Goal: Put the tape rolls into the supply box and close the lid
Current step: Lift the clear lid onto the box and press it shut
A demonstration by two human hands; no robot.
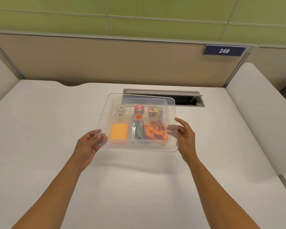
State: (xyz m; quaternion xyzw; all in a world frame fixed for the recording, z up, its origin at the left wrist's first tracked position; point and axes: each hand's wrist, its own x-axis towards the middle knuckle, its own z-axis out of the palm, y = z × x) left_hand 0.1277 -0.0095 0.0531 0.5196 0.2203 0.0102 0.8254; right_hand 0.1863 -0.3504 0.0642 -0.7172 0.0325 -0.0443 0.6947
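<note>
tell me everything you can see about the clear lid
The lid is a clear, rectangular plastic sheet with rounded corners and a raised rim. It is held over the supply box, tilted and not seated, its far edge overlapping the box's back. The left hand grips its near-left corner; the right hand touches its right edge. Tape rolls show through it.

A white desk (40, 129) fills the lower frame. At upper centre of its top, an open cable hatch (185, 100) shows a dark recess. A beige partition (106, 63) stands behind, with green wall panels (155, 19) above it. At upper right, a dark blue sign (224, 50) reads 249.
</note>
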